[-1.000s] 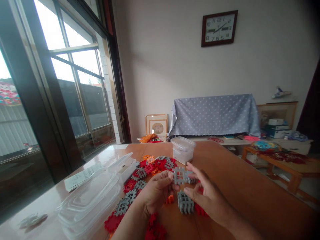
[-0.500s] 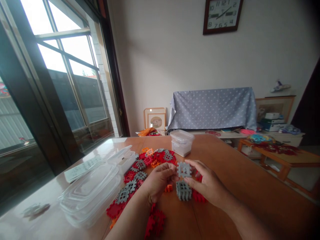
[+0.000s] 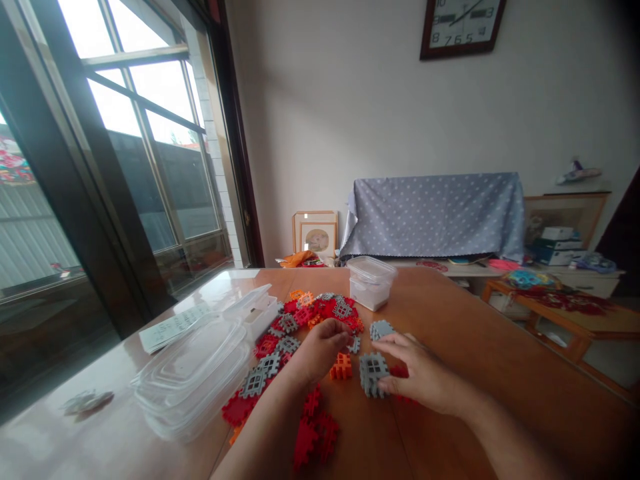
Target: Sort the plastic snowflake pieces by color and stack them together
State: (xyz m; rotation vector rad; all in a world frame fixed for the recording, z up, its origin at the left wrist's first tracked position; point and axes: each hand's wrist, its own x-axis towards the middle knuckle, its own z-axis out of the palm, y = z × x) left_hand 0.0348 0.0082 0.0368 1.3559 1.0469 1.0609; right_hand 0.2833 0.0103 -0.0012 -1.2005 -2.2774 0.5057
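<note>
My left hand [image 3: 321,350] rests on the wooden table [image 3: 450,347] with its fingers curled, fingertips at a small grey interlocking tile [image 3: 355,345]; whether it grips the tile is hidden. My right hand [image 3: 417,377] lies beside a grey block built from tiles [image 3: 373,373], fingers and thumb touching its right side. Another grey tile piece [image 3: 381,329] lies just beyond my right fingertips. An orange tile [image 3: 342,366] sits between my hands. A heap of red, grey and orange tiles [image 3: 320,311] spreads to the left and behind.
Clear plastic containers and lids [image 3: 195,373] are stacked at the left, with a paper sheet [image 3: 173,327] behind them. A small lidded clear tub [image 3: 371,283] stands behind the heap. More red tiles [image 3: 313,430] lie near my left forearm. A low side table [image 3: 550,307] stands at right.
Both hands have dropped from holding a grey tile up between them to the tabletop. The lifted tile has left my fingers, and my right hand now touches the grey block.
</note>
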